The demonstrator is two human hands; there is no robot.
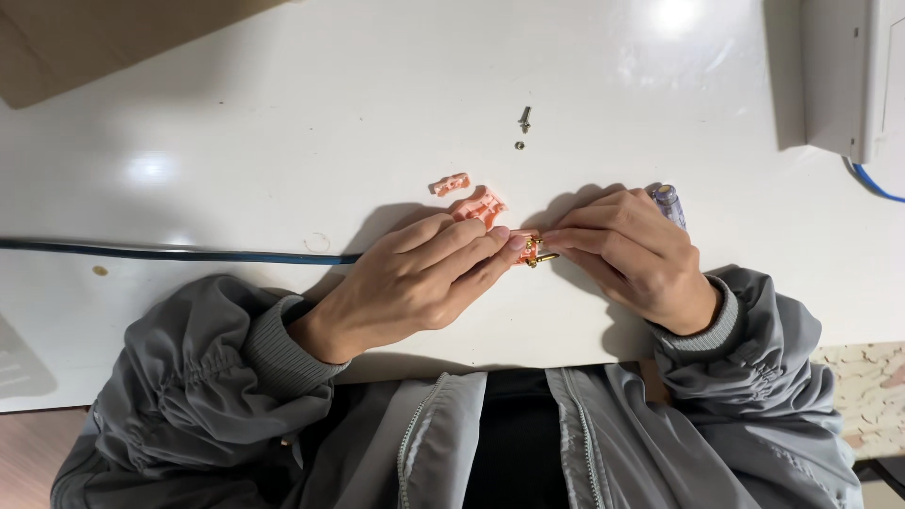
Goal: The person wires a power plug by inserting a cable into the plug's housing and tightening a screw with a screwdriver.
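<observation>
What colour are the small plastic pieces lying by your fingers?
Salmon pink plastic pieces, seen in the head view.

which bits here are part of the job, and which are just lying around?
In the job: left hand, right hand, pink part with brass pins, pink pieces, screw, washer, screwdriver.
Lying about: dark cable, white machine, cardboard.

— The bench (283,113): glossy or matt?
— Glossy white, smooth, throwing back lamp glare.
— And those pink pieces (481,205)?
— Matt plastic; the screw (525,119) is shiny metal, the sleeves (226,358) soft grey cloth.
</observation>
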